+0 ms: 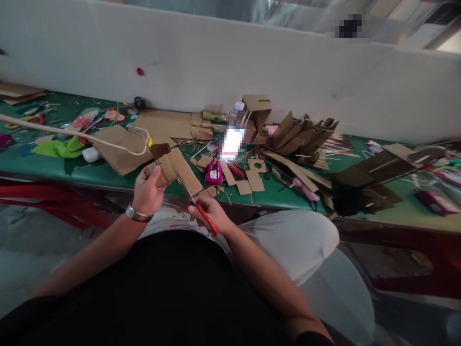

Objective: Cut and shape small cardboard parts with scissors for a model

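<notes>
My left hand (148, 191) is closed on a small piece of cardboard (164, 170), thumb on top, held over the table's front edge. Dark lines are marked on that piece. A pair of scissors (205, 216) with orange-red handles is in my right hand (214, 214), the fingers wrapped round the handles. Its blades point up and left, with the tips close to the right edge of the cardboard; whether they touch it I cannot tell. Just behind lies a longer cardboard strip (187, 173). A magenta device (213, 173) with a white picture sits right of the strip.
The green table (104, 179) carries cardboard scraps, sticks and a clear bottle (237, 114). Folded cardboard (300, 134) stands at the right-hand back. A pale cable (72, 132) crosses from the left. Behind runs a white wall (201, 62); a red stool (72, 206) is at lower left.
</notes>
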Demonstrator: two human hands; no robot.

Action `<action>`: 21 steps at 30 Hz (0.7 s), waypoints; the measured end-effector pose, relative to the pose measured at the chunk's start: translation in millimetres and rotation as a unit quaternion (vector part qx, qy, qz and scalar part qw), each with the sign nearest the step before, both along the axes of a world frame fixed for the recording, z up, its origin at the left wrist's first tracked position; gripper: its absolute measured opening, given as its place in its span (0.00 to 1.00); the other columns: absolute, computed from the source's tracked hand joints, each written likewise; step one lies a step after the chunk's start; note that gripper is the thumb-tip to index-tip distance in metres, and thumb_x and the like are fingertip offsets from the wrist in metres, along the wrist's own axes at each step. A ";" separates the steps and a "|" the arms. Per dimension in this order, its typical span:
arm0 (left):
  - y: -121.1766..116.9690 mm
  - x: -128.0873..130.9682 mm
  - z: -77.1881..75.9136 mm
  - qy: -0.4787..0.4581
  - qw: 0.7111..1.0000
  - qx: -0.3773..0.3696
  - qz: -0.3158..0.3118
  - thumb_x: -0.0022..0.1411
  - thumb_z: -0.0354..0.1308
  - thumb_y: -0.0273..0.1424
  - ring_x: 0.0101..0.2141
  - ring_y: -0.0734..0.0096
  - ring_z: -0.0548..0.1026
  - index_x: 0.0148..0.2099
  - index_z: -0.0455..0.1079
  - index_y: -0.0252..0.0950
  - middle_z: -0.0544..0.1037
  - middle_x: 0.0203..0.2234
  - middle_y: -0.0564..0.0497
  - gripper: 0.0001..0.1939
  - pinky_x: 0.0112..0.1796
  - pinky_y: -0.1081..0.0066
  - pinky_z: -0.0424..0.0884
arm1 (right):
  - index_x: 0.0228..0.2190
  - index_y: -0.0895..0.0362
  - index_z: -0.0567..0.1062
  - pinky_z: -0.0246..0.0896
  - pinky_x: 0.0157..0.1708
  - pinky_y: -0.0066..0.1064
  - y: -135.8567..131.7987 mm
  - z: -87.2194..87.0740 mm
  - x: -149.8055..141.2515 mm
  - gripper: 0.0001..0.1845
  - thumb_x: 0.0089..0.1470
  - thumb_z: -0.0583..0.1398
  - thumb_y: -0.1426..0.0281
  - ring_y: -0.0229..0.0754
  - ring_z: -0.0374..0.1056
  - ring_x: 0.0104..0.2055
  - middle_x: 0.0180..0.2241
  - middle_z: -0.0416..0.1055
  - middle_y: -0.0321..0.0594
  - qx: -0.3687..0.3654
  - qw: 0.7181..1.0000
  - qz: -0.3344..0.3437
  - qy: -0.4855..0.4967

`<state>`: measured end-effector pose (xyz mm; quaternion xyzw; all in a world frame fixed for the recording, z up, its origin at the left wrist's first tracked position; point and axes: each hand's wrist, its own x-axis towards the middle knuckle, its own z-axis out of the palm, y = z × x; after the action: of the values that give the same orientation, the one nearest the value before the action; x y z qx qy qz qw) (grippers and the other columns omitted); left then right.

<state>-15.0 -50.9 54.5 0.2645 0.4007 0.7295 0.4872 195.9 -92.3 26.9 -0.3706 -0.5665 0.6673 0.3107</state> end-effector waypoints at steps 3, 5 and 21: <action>0.1 4.0 -0.2 0.000 1.000 -0.005 0.019 0.47 0.80 0.39 0.36 0.67 0.82 0.41 0.75 0.39 0.85 0.38 0.53 0.22 0.34 0.70 0.79 | 0.38 0.56 0.75 0.53 0.16 0.22 0.1 -2.2 -4.5 0.27 0.51 0.72 0.48 0.30 0.61 0.17 0.24 0.73 0.30 -0.021 0.999 -0.042 0.014; 0.0 6.7 -0.2 -0.002 1.000 -0.008 0.019 0.46 0.80 0.39 0.35 0.67 0.82 0.41 0.75 0.39 0.84 0.36 0.53 0.23 0.32 0.71 0.78 | 0.40 0.57 0.77 0.52 0.17 0.22 0.6 -1.8 -6.6 0.27 0.48 0.75 0.51 0.29 0.58 0.18 0.23 0.71 0.28 -0.038 0.997 -0.064 0.035; -7.4 15.5 -12.4 0.125 0.991 0.007 -0.055 0.53 0.77 0.45 0.40 0.60 0.82 0.44 0.77 0.37 0.85 0.38 0.48 0.23 0.44 0.63 0.79 | 0.44 0.53 0.82 0.72 0.42 0.33 -5.9 -10.3 -17.4 0.30 0.38 0.80 0.59 0.44 0.77 0.42 0.38 0.82 0.38 -0.067 0.984 -0.087 0.143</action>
<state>0.5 -58.3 42.2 0.3782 0.4381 0.6657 0.4709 178.5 -98.2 16.6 -0.3390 -0.4359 0.7202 0.4200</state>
